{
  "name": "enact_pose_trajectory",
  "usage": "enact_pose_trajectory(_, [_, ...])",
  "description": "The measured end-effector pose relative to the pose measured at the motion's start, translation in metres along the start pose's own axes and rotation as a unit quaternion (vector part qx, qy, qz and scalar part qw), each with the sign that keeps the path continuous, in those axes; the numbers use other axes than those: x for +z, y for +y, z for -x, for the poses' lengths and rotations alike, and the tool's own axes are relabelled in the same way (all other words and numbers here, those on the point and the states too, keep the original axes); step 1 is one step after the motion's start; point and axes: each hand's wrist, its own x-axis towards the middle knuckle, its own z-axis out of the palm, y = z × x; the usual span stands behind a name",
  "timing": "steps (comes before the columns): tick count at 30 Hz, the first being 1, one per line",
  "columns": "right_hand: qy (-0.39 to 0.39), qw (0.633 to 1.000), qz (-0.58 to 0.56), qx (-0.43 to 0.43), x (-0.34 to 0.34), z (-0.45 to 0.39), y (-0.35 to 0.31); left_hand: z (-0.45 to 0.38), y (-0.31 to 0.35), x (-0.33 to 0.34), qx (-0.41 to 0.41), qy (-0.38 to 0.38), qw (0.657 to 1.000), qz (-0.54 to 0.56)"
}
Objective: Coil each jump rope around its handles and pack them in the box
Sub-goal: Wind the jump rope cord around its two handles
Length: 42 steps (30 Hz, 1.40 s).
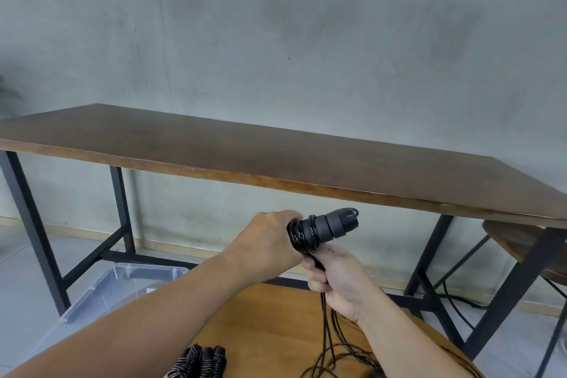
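Observation:
My left hand (270, 239) grips the black jump rope handles (329, 225), held level in the air with a few turns of black rope (302, 235) wound around them. My right hand (340, 279) is closed on the rope just below the handles. The loose rope (326, 334) hangs from it down onto a round wooden table (270, 316). A coiled jump rope bundle (199, 362) lies at the table's near edge. The clear plastic box (122, 282) stands on the floor to the left, partly hidden by my left arm.
A long dark wooden table (276, 156) on black metal legs stands ahead against a grey wall. A wooden stool (527, 242) sits at the right under its end. A dark cable (454, 301) trails on the floor beneath.

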Motion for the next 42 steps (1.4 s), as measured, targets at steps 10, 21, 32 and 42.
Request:
enact_pose_trajectory(10, [0.043,0.897,0.439,-0.039,0.016,0.021,0.0,-0.017,-0.017,0.006,-0.03,-0.002,0.965,-0.261])
enact_pose_trajectory(21, [-0.003,0.736,0.672,-0.083,0.016,0.032,-0.077,-0.008,-0.018,0.015,0.115,-0.048,0.925,-0.359])
enact_pose_trajectory(32, [-0.131,0.851,0.506,-0.054,-0.017,0.011,-0.108,0.008,-0.01,-0.003,0.16,-0.127,0.972,-0.119])
enact_pose_trajectory(42, [-0.098,0.99,0.103,0.005,-0.026,-0.009,-0.047,0.022,0.002,-0.015,0.04,-0.141,0.989,0.031])
